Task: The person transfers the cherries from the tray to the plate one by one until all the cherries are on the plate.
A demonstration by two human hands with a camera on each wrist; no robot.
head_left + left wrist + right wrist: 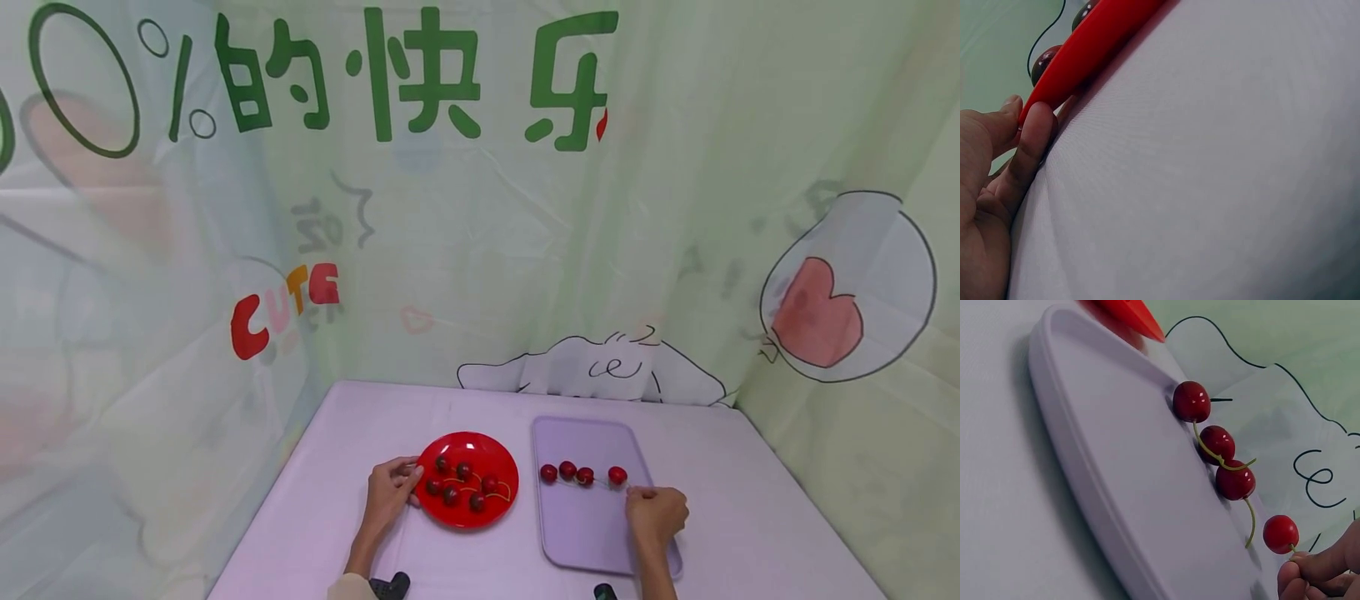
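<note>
My left hand point(388, 496) pinches the left rim of a red plate point(467, 518), thumb on top and fingers underneath. In the left wrist view the plate point(1104, 47) appears edge-on with the rim between thumb and fingers point(1035, 134). Several dark red cherries point(452, 496) with stems lie on it. My right hand point(657, 517) pinches the stem of a bright red cherry point(1280, 534) between thumb and forefinger, over the right side of a lilac tray point(585, 533). Three more cherries point(1216, 444) with green stems sit in a row on the tray, left of the held one.
The plate stands left of the tray on a pale lilac tabletop point(465, 567). Printed curtains point(525, 250) hang close behind the table and along both sides. Dark wrist-camera parts point(393, 586) show at the lower edge of the head view.
</note>
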